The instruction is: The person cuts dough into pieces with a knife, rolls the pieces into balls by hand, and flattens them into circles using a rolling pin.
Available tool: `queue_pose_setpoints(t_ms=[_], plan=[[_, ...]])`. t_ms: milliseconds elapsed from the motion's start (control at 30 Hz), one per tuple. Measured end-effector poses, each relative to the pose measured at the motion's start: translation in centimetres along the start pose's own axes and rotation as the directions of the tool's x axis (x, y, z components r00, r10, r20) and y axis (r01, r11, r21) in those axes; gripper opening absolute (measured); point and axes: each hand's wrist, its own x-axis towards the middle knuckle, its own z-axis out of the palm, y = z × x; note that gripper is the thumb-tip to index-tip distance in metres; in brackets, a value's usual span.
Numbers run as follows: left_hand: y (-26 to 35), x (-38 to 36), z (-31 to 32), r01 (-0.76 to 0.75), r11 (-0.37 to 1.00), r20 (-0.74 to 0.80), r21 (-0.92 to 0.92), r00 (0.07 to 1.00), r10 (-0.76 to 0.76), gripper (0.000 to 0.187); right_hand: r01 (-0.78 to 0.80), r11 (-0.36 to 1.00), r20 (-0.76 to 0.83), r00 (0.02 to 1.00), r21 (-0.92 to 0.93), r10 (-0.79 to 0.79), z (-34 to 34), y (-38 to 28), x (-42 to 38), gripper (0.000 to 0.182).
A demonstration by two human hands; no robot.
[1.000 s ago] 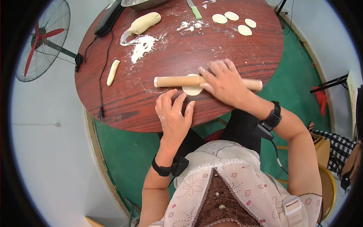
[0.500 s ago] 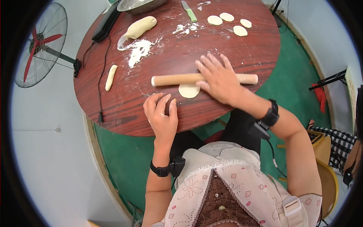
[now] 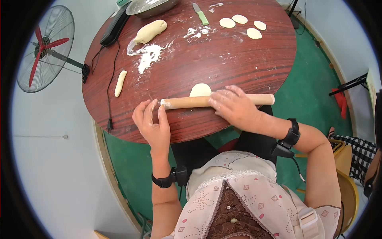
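Note:
A wooden rolling pin (image 3: 187, 102) lies across the front part of the table, its left end dusted with flour. My right hand (image 3: 234, 106) is closed over the pin right of its middle, fingers curled on top. Just behind the pin, a small round dough wrapper (image 3: 201, 90) shows, its near edge hidden under the wood. My left hand (image 3: 151, 125) is open beside the pin's left end, with floury fingers apart and the thumb right at the tip.
On the round table (image 3: 238, 59) are a dough lump (image 3: 151, 31), a dough strip (image 3: 120, 83), several finished wrappers (image 3: 254, 33), a green-handled knife (image 3: 202, 16), spilled flour (image 3: 149, 58) and a metal bowl (image 3: 153, 8). A black cable with plug (image 3: 110, 123) runs down the left; a fan (image 3: 45, 47) stands beyond.
The rolling pin has come toward me, off the wrapper's far side to its near edge. My right hand went from flat to curled on it; my left hand shifted left.

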Motion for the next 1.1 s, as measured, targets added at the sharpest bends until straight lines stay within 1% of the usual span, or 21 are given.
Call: queue_pose_setpoints(t_ms=[33,67,100,167,233,267,300,333,367,400,500,567,600,700,800,900,933,1033,1067,1100], plan=[[-0.1,0.5,0.0,-0.001,1.0,0.054,0.009,0.999,0.0,0.018,-0.032,0.999,0.014,0.999,0.004,0.032,-0.1,0.7,0.2,0.039],[-0.2,1.0,0.0,-0.002,1.0,0.105,0.019,0.994,0.0,0.018,-0.046,0.999,-0.01,0.999,-0.019,0.046,0.0,1.7,0.3,0.042],[-0.6,1.7,0.2,-0.003,0.999,0.153,0.033,0.988,-0.002,0.02,-0.032,0.999,-0.029,0.999,-0.012,0.032,0.1,2.9,0.3,0.046],[-1.2,2.8,0.6,-0.007,0.998,0.25,0.062,0.968,-0.009,0.023,-0.071,0.997,-0.045,0.996,0.003,0.072,-0.5,5.3,0.4,0.047],[-1.3,3.6,1.1,-0.011,0.998,0.376,0.065,0.927,-0.014,0.026,-0.189,0.978,-0.067,0.981,-0.086,0.184,-0.3,7.2,0.1,0.048],[-1.0,3.8,1.7,-0.009,0.998,0.441,0.058,0.897,-0.018,0.026,-0.193,0.974,-0.137,0.975,-0.122,0.176,-0.2,8.1,0.2,0.047],[-0.7,4.0,2.5,-0.005,0.999,0.504,0.051,0.863,-0.021,0.026,-0.217,0.97,-0.158,0.967,-0.113,0.198,-0.1,8.5,0.5,0.046],[-0.3,3.7,3.7,-0.001,1.0,0.505,0.015,0.863,-0.007,0.024,-0.24,0.965,-0.178,0.959,-0.103,0.219,0.2,8.7,1.0,0.045],[0.5,3.4,4.6,-0.006,0.999,0.496,0.033,0.868,-0.011,0.022,-0.263,0.96,-0.198,0.95,-0.093,0.241,0.5,8.8,1.5,0.044],[1.4,3.2,5.3,-0.014,0.999,0.487,0.051,0.873,-0.013,0.022,-0.306,0.949,-0.177,0.941,-0.076,0.289,1.1,8.7,2.1,0.044],[2.6,2.9,6.4,-0.02,0.997,0.486,0.074,0.874,-0.018,0.02,-0.38,0.913,-0.179,0.918,-0.151,0.353,2.5,8.3,3.6,0.042],[2.1,2.7,6.6,-0.039,0.997,0.5,0.072,0.866,-0.002,0.021,-0.391,0.908,-0.186,0.914,-0.154,0.362,2.5,8.1,4.0,0.04],[2.2,2.5,6.5,-0.071,0.996,0.478,0.061,0.878,0.033,0.018,-0.388,0.911,-0.21,0.911,-0.142,0.356,2.7,8.0,3.9,0.04],[2.8,2.3,6.0,-0.085,0.993,0.5,0.086,0.866,0.03,0.017,-0.389,0.912,-0.233,0.906,-0.13,0.354,2.8,7.7,3.3,0.04],[3.6,1.9,6.4,0.037,0.999,0.482,0.039,0.875,-0.051,0.018,-0.368,0.92,-0.224,0.916,-0.134,0.334,2.7,7.8,3.0,0.038],[3.6,2.5,6.2,0.081,0.992,0.547,0.099,0.829,-0.122,0.025,-0.349,0.929,-0.215,0.923,-0.123,0.319,2.8,7.9,2.8,0.039],[3.0,2.8,6.2,0.182,0.98,0.589,0.078,0.785,-0.193,0.027,-0.347,0.93,-0.214,0.924,-0.121,0.316,2.7,7.9,2.7,0.039],[0.5,2.3,6.2,0.346,0.938,0.607,0.003,0.745,-0.277,0.022,-0.345,0.931,-0.212,0.925,-0.117,0.316,2.7,8.0,2.6,0.038],[0.3,2.0,6.2,0.342,0.936,0.57,-0.086,0.787,-0.236,0.016,-0.347,0.931,-0.221,0.922,-0.109,0.318,2.9,8.1,2.5,0.037],[0.4,2.0,6.0,0.336,0.938,0.58,-0.081,0.781,-0.23,0.016,-0.349,0.932,-0.231,0.919,-0.099,0.319,3.0,8.1,2.5,0.037]])
